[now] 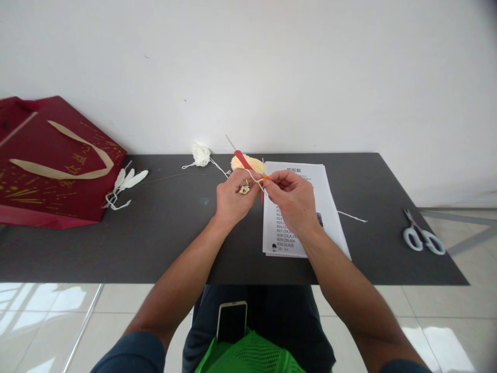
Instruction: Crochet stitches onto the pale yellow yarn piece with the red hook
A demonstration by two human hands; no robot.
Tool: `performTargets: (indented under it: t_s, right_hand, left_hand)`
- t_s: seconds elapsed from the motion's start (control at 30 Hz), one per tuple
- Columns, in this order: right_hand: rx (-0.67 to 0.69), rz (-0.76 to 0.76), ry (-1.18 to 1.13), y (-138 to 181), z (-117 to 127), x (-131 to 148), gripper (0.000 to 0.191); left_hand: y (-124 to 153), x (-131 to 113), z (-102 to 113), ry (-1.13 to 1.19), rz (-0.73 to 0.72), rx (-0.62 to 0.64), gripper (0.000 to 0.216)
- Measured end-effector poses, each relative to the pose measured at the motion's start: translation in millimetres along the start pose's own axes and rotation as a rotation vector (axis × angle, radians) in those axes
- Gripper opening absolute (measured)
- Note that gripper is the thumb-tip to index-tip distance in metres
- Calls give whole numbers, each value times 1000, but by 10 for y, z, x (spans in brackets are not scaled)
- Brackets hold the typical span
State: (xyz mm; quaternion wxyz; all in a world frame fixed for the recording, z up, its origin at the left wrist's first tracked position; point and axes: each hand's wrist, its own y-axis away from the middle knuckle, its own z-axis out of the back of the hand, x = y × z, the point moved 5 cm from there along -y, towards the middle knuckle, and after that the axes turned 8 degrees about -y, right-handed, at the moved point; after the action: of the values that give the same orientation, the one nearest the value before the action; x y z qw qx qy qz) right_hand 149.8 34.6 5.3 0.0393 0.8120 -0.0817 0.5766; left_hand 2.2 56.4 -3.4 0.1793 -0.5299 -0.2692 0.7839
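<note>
Above a dark grey table (174,233), my left hand (232,198) is closed round a crochet hook (241,156) with a red handle, its thin metal tip pointing up and left. A small cream crocheted piece hangs under its fingers. My right hand (293,199) pinches cream yarn and a small orange bit (266,178) just to the right of the left hand; fingertips of both nearly touch. A pale yellow yarn ball (252,163) lies just behind the hands. A printed pattern sheet (306,178) lies under my right hand.
A small white yarn bundle (201,154) sits near the table's back edge. White feather-like pieces (128,180) lie beside a dark red gift bag (50,166) at the left. Scissors (421,235) rest at the right edge. A phone (232,320) lies on my lap.
</note>
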Motion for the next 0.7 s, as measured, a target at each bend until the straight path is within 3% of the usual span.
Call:
performTargets:
  t_s: [0.7]
  right_hand:
    - [-1,-61,21,16,4,-8,14]
  left_hand:
    - [-15,-163,62,-162,-181,19,15]
